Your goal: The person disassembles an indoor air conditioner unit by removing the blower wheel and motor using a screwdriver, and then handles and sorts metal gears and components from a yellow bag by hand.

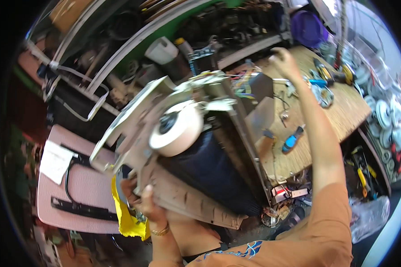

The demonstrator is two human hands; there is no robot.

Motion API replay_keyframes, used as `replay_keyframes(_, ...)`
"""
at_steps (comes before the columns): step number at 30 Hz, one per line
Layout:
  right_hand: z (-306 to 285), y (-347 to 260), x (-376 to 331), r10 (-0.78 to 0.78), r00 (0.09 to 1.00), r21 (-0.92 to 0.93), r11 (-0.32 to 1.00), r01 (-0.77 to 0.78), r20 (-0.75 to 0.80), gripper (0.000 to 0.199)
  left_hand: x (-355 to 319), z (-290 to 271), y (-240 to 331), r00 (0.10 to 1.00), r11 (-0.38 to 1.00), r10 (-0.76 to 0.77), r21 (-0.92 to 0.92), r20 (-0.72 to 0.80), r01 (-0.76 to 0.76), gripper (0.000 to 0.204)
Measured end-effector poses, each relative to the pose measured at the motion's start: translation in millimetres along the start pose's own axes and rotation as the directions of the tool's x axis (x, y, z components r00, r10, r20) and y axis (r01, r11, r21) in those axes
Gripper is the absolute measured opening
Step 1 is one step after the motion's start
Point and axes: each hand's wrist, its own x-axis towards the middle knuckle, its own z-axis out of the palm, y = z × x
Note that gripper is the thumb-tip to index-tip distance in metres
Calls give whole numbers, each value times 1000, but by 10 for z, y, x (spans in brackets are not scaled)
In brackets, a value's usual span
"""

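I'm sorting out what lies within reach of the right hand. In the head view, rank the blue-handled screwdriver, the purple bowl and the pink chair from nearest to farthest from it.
From the right hand:
1. Purple bowl, just up and to the right, at the bench's far edge.
2. Blue-handled screwdriver, lower on the wooden bench.
3. Pink chair, far left, beyond the machine that the left hand holds.

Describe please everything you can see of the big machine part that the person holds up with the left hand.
The machine part is a large open metal frame, pale grey and worn, tilted with its far end raised toward the cluttered workbench. A round cream-white motor housing with a dark centre sits in it, above a dark blue-black panel. Coloured wires show at its upper end. A slotted brownish plate forms its lower edge, where the left hand grips it. The picture is blurred, so finer parts are unclear.
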Motion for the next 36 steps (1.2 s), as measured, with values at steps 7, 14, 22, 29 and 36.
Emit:
replay_keyframes(7,-519,-2928,-430,-433,888,358,862,358,155,61,50,-145,-28,996,986,21,-167,91,-6,44)
replay_keyframes(14,-194,-3988,-685,-404,507,-153,648,746,761,95,141,60,59,984,980,115,-176,140,-89,34)
replay_keyframes(22,250,-4535,-704,-108,384,-303,437,847,917,104,171,-53,89,971,969,178,-202,162,-144,23)
replay_keyframes(29,445,-4529,-636,31,382,-345,502,793,923,89,220,-17,63,979,980,153,-150,132,-133,21)
replay_keyframes(36,435,-4463,-613,47,382,-346,537,770,923,93,246,-28,26,976,986,77,-161,204,-44,19)
